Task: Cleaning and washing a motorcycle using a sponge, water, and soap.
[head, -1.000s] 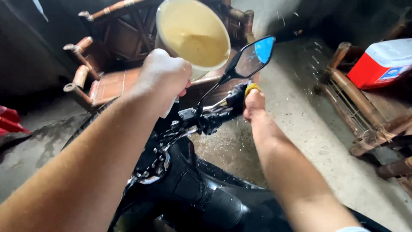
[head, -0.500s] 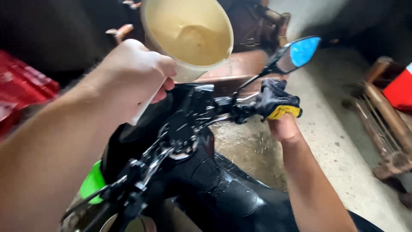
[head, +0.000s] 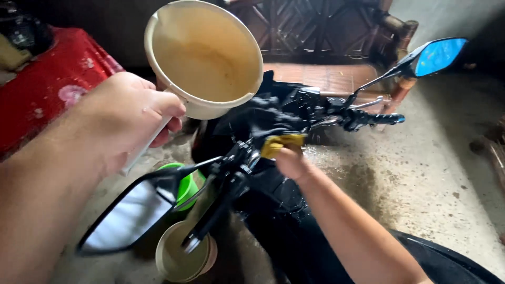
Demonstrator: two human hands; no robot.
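Note:
My left hand (head: 129, 118) grips the handle of a cream plastic dipper (head: 202, 55), held up and tilted over the front of a wet black motorcycle (head: 273, 205). My right hand (head: 289, 160) presses a black and yellow sponge cloth (head: 273, 129) onto the dash area between the handlebars. The right mirror (head: 439, 55) with a blue lens sticks up at the far right. The left mirror (head: 129, 218) hangs low at the near left.
A bamboo bench (head: 326, 47) stands behind the motorcycle. A red cloth-covered object (head: 47, 84) lies at the left. A green tub (head: 187, 184) and a cream pail (head: 181, 257) sit on the wet concrete floor (head: 421, 168) under the left handlebar.
My right hand slid with the cloth from the right handlebar grip to the middle of the dash. The view swung left; the dipper stays raised and looks emptier.

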